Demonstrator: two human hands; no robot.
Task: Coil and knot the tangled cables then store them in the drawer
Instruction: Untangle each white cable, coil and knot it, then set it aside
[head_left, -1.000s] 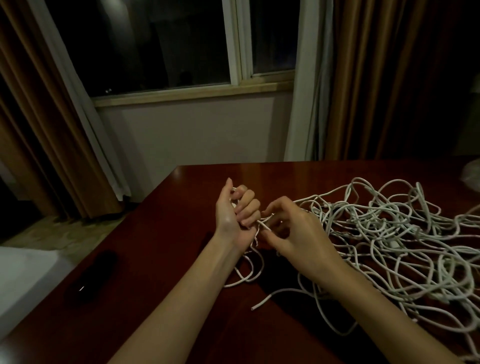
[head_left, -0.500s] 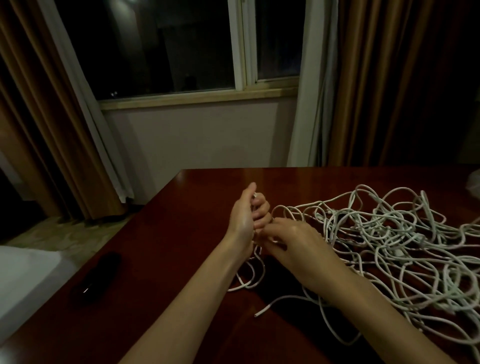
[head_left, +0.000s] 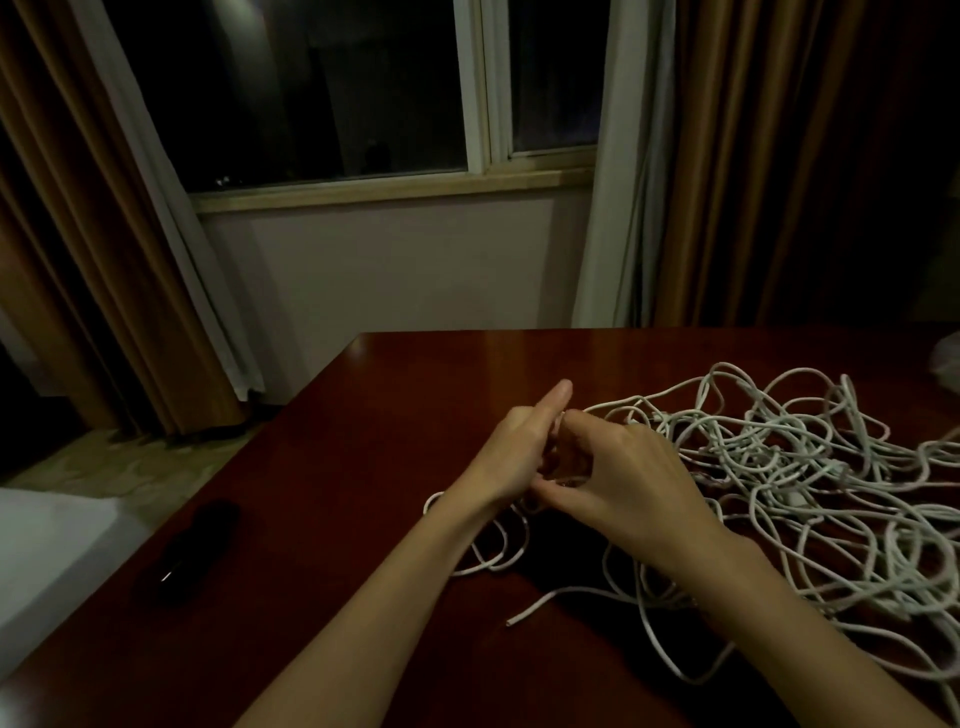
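A big tangle of white cable (head_left: 810, 483) sprawls over the right half of the dark red table (head_left: 332, 467). My left hand (head_left: 514, 447) is held upright at the tangle's left edge, its fingers curled round several turns of cable and its thumb pointing up. Right against it, my right hand (head_left: 618, 478) pinches a strand at the left hand's fingers. Loose loops (head_left: 493, 551) hang from the left hand onto the table, and a free cable end (head_left: 519, 618) lies below them. No drawer is in view.
A black elongated object (head_left: 195, 545) lies near the table's left edge. A pale crumpled thing (head_left: 948, 364) shows at the right border. Beyond the table are a wall, a dark window and brown curtains; a white surface (head_left: 47, 561) lies lower left.
My right hand has closed in against the left hand and now covers its fingers, carrying the strand round them. The left hand has turned so its thumb points up.
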